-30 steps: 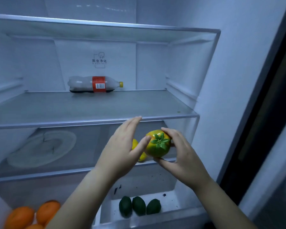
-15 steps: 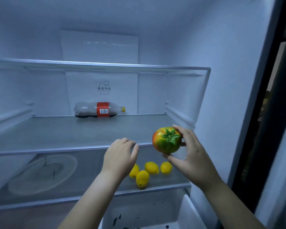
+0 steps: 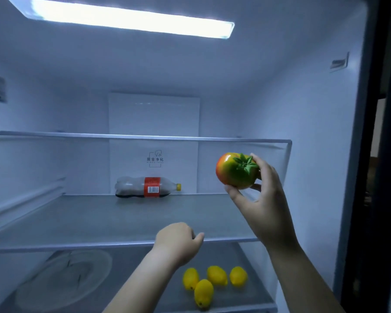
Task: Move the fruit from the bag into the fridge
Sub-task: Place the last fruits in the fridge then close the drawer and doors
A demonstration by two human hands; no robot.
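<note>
My right hand (image 3: 263,199) grips a red, yellow and green tomato (image 3: 235,171) with a green leafy top, held in the air above the right side of the middle glass shelf (image 3: 88,224), just under the top shelf (image 3: 145,137). My left hand (image 3: 177,242) is lower, at the front edge of the middle shelf, its fingers curled with nothing in them. Several yellow lemons (image 3: 215,281) lie on the shelf below. The bag is out of view.
A nearly empty plastic bottle (image 3: 147,187) with a red label lies on its side at the back of the middle shelf. A cracked glass plate (image 3: 63,279) rests on the lower shelf at left. The dark fridge door edge (image 3: 384,154) stands at right.
My right hand has lifted the tomato up and to the right, to the height of the middle shelf space. My left hand has let go of it and curled shut. The view has tilted upward.
</note>
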